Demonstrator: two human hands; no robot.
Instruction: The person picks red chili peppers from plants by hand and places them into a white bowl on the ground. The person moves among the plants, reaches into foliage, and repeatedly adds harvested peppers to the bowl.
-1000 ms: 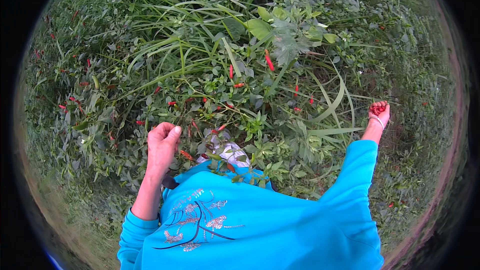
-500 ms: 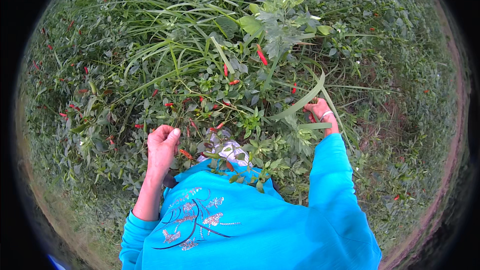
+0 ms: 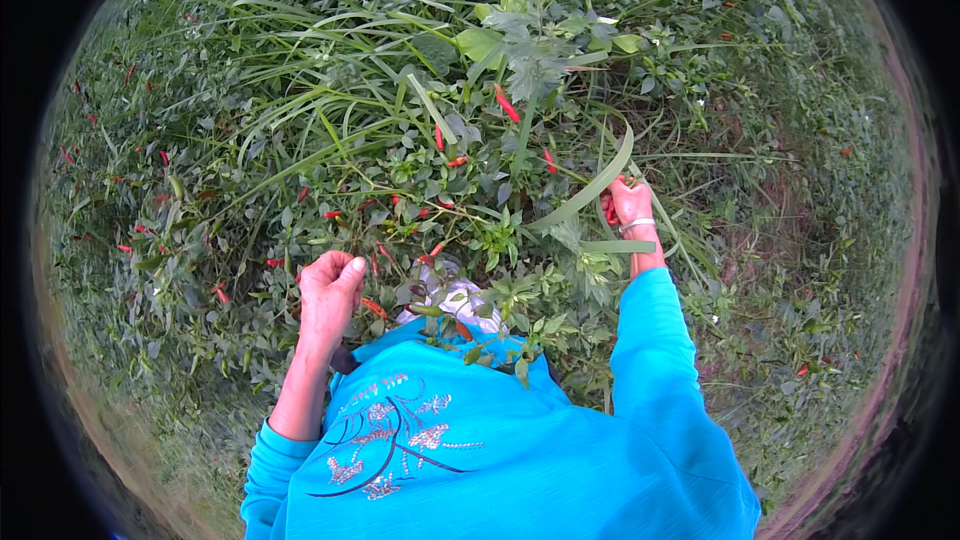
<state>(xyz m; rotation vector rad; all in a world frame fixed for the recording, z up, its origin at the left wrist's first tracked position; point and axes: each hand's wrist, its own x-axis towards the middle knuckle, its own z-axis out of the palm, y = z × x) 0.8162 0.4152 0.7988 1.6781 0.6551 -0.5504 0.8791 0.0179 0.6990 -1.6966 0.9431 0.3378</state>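
Note:
My right hand, with a pale band at its wrist, is closed among grass blades on the right. Red chili peppers show at the inner side of its curled fingers. A single red chili hangs just left of that hand, near a thin green stem. My left hand is closed low over the plants on the left, thumb against the curled fingers; what it holds, if anything, is hidden. An orange-red chili lies beside it. Farther off, a larger red chili stands out among the leaves.
Chili plants with red and green fruit surround me. Long grass grows through them at the far left, and a broad grass blade arches across near my right hand. A whitish cloth or bag shows at my front, below the foliage.
My right hand has risen a little and turned, so more of the red chilies in it shows. The chili beside it has shifted left. My left hand stays closed in nearly the same place.

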